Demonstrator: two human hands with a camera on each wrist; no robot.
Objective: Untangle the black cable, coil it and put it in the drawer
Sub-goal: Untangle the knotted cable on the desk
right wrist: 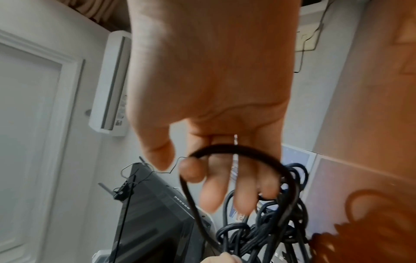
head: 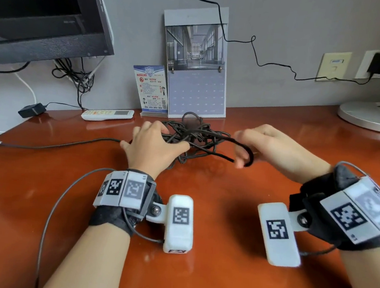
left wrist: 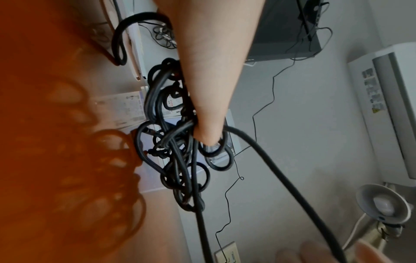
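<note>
The left hand (head: pixel 152 145) clamps the cable (head: pixel 194 137) tangle against the desk (head: pixel 196 270), while the right hand (head: pixel 269 146) hooks one loop with curled fingers. Pulling that loop away from the pinned heap could tighten the knots just beyond the left thumb.

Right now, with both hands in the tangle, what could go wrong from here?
The right hand has a loop of the black cable hooked over its fingers while the left hand pins the knot; pulling sideways may tighten the snarl. Dragging the bundle back could knock over the leaflet stand and calendar just behind it. The remote also lies close.
</note>
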